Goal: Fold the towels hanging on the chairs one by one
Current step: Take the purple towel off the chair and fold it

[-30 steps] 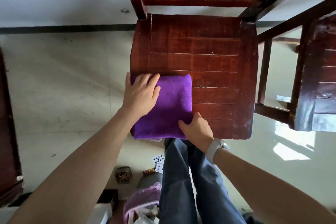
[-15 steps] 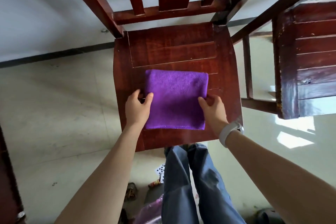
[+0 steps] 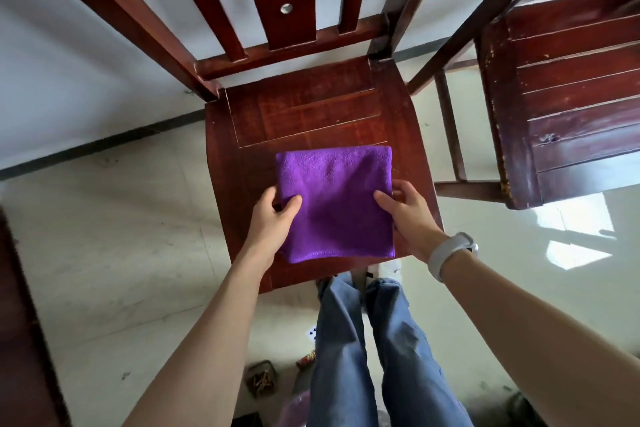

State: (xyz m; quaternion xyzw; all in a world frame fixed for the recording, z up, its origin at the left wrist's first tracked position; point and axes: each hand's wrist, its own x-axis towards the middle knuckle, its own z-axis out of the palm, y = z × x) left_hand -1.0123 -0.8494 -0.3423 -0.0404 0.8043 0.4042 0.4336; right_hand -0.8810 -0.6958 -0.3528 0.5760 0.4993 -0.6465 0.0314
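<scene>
Your jeans (image 3: 367, 350) stood nearest, just in front of the chair (image 3: 308, 107). Your left hand (image 3: 273, 218) pinched the left edge of the folded purple towel (image 3: 334, 201), thumb on top and fingers tucked beneath. Your right hand (image 3: 408, 215), with a white band (image 3: 446, 253) at the wrist, pinched the right edge likewise. The towel was a neat square over the front half of the chair's seat; whether it rested on the wood could not be told. A second chair (image 3: 571, 97) stood to the right of the first.
</scene>
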